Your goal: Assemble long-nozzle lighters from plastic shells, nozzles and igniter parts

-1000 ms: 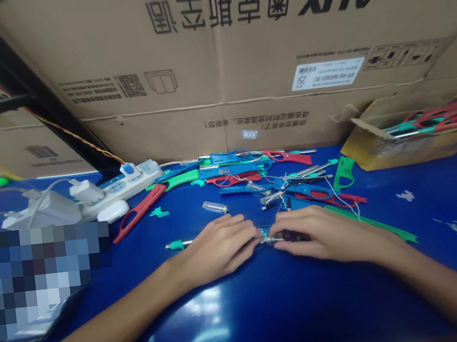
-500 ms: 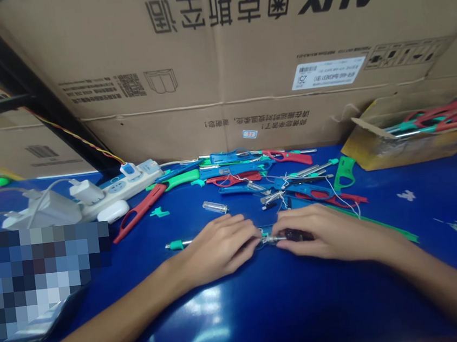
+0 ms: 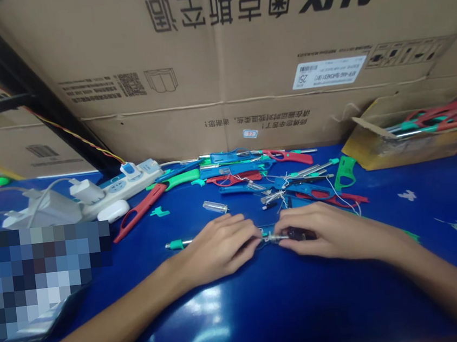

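My left hand (image 3: 226, 250) is closed on a long-nosed lighter (image 3: 187, 243), whose metal tube and green tip stick out on its left side. The lighter's body is mostly under the fingers. In my right hand (image 3: 320, 232), closed in a pinch, is a screwdriver (image 3: 298, 233) with a dark handle, its metal end pointing left. Between both hands show small green and clear parts (image 3: 267, 236) with thin wire; details are too small to make out. Just beyond my left hand lies a clear lighter tank (image 3: 215, 206).
Behind my hands lies a heap of blue, red and green lighter parts (image 3: 248, 169). A power strip (image 3: 120, 188) with plugs stands at the left, near a red lighter shell (image 3: 139, 213). An open carton (image 3: 373, 147) of lighters is at the right. Large cardboard (image 3: 219, 85) backs the table.
My right hand and the screwdriver have shifted slightly to the right. My right forearm now covers more of the green strip behind it. The left hand has hardly moved.
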Demonstrator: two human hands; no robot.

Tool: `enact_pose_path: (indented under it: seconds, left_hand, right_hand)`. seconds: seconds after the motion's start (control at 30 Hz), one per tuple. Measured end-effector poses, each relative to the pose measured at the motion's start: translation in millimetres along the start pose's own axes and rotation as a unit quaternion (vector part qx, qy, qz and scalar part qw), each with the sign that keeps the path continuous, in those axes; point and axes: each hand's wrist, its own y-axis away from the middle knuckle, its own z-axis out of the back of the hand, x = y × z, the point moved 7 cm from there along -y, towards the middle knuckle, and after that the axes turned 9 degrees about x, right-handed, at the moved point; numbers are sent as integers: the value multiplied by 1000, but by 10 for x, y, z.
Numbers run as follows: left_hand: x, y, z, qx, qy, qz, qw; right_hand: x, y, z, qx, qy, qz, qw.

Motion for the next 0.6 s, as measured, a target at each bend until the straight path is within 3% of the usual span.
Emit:
enact_pose_path:
  seconds: [0.6]
  left_hand:
    - [1,4,3,-2,5,-3,1000]
  right_hand:
    - [9,-3,3,4,1,2,1000]
